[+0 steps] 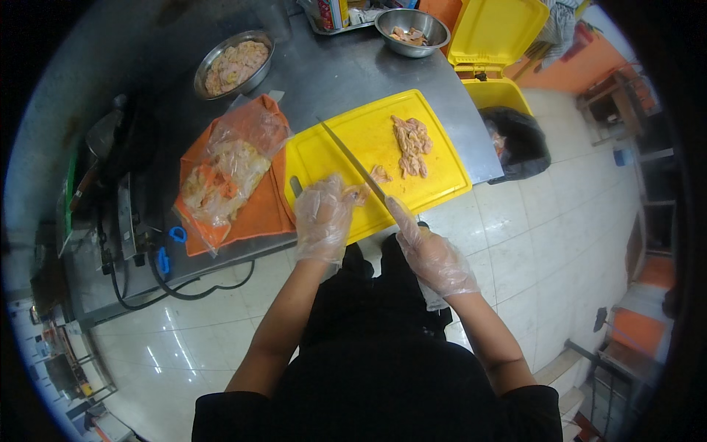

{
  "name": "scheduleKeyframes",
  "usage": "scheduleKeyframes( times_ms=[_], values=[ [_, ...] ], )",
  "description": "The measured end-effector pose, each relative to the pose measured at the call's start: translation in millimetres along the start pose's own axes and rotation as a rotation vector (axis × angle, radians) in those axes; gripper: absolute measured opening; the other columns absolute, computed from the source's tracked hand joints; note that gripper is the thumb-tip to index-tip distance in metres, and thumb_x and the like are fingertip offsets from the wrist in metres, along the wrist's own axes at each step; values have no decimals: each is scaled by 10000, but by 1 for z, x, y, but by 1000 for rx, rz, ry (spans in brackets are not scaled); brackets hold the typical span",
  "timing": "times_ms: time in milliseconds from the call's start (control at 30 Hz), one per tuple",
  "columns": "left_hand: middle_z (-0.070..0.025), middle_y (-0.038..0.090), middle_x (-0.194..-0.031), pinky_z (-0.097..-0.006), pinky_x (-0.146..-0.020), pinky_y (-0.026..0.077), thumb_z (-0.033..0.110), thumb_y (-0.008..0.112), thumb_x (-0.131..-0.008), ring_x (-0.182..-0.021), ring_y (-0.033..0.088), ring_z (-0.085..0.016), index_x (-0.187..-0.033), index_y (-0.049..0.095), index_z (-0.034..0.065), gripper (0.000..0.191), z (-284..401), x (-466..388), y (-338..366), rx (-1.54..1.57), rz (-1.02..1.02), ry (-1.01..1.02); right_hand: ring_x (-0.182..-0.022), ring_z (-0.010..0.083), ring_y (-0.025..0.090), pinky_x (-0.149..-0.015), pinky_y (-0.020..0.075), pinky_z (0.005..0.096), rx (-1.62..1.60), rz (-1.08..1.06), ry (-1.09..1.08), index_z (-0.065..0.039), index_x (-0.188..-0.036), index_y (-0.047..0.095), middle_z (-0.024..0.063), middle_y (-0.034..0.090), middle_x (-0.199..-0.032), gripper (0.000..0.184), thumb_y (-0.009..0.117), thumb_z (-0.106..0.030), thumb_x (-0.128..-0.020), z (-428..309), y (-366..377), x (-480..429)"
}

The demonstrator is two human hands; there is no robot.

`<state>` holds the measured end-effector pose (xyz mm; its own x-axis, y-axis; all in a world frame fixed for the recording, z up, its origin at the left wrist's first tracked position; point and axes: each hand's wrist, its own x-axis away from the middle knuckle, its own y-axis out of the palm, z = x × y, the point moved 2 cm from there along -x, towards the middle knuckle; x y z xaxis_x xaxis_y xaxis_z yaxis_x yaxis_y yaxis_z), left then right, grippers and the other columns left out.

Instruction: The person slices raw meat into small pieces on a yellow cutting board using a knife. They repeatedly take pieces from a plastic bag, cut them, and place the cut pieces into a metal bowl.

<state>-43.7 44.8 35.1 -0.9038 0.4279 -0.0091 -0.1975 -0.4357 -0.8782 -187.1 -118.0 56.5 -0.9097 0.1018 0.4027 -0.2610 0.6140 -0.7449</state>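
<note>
On a yellow plastic cutting board (pixel 353 135) my left hand (pixel 325 215), in a clear disposable glove, grips a piece of raw meat (pixel 359 194), perhaps chicken. My right hand (pixel 436 259), gloved likewise, holds the handle of a long kitchen knife (pixel 356 163). Its blade slants across the board to the far left, just right of the held piece. A small cut piece (pixel 380 174) lies right of the blade. Farther right sits a pile of cut raw meat (pixel 412 146). To the left, a clear plastic bag of raw meat (pixel 226 179) rests on an orange cloth (pixel 268 212).
Behind stand a steel bowl (pixel 265 72) heaped with raw meat and another steel bowl (pixel 436 44) holding scraps. A yellow bin (pixel 500 91) with raised lid and black liner is beyond the steel table's (pixel 331 66) right edge. Black hoses (pixel 182 295) hang at left.
</note>
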Motion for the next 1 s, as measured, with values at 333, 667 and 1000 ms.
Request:
scheduleKeyframes(
  times_ms=[333, 667, 1000],
  values=[
    [-216, 738, -927, -492, -786, 564, 151, 684, -998, -912, 733, -348, -988, 732, 42, 119, -12, 6, 30, 0, 180, 224, -947, 444, 750, -853, 599, 515, 33, 107, -140, -196, -1678, 268, 311, 719, -1092, 656, 509, -129, -1072, -21, 14, -69],
    [-100, 697, -1019, -380, -733, 566, 229, 620, -1061, -909, 686, -210, -1191, 647, 46, 226, -25, 9, -28, 857, -122, -545, -1055, 463, 718, -992, 537, 522, -167, 88, -134, -281, -1702, 196, 331, 698, -1179, 686, 490, -205, -1087, -25, -1, -107],
    [-99, 693, -1110, -271, -784, 536, 284, 632, -1055, -853, 676, -159, -1263, 643, 48, 314, 18, -28, -65, 769, -151, -583, -1228, 459, 668, -1033, 523, 480, -356, 300, -213, -291, -1685, 299, 313, 659, -1352, 666, 533, -124, -1085, 11, 28, -43]
  ],
)
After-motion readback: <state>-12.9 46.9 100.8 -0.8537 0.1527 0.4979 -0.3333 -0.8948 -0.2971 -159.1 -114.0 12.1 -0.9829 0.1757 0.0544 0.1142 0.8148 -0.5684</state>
